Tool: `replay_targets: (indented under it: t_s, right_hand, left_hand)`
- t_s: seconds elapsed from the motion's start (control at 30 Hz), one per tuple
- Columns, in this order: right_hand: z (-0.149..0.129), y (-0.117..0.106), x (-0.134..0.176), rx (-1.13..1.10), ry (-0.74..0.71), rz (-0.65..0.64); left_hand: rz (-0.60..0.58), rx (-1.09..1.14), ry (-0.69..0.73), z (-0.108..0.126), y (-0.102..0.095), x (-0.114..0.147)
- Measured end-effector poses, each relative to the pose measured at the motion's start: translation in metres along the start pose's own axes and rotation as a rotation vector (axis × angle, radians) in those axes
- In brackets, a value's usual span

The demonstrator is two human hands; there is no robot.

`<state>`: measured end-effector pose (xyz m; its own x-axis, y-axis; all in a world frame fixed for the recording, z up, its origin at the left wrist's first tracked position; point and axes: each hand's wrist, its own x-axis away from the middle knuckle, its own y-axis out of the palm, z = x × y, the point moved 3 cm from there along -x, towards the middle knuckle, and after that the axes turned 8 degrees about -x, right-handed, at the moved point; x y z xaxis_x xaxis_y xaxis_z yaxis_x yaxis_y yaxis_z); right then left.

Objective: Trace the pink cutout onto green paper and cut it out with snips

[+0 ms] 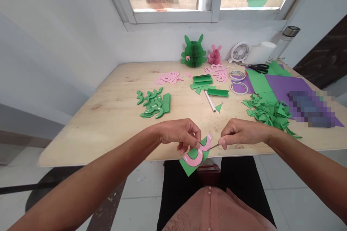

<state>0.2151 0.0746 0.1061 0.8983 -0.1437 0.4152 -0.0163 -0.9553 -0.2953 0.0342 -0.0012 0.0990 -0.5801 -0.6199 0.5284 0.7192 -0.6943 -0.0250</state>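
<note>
Above the table's front edge, my left hand is closed on a green paper piece with a curved pink paper cut-out lying over it. White strips show on the pink cut-out. My right hand is closed around scissors. Only their thin metal blades show, and they touch the right edge of the papers; the handles are hidden in my fingers.
Green curved cut-outs lie at left and green scraps at right. Pink cut-outs, folded green strips, a marker, tape rolls and black scissors lie farther back. Paper figures and a fan stand by the wall.
</note>
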Motion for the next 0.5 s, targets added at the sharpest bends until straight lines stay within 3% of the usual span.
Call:
replay_targets:
  t_s: [0.5]
  right_hand:
    - [-0.0017,0.0009,0.0021,0.031,-0.012,0.037]
  left_hand:
    - [0.0,-0.021,0.002,-0.0023,-0.0014,0.0005]
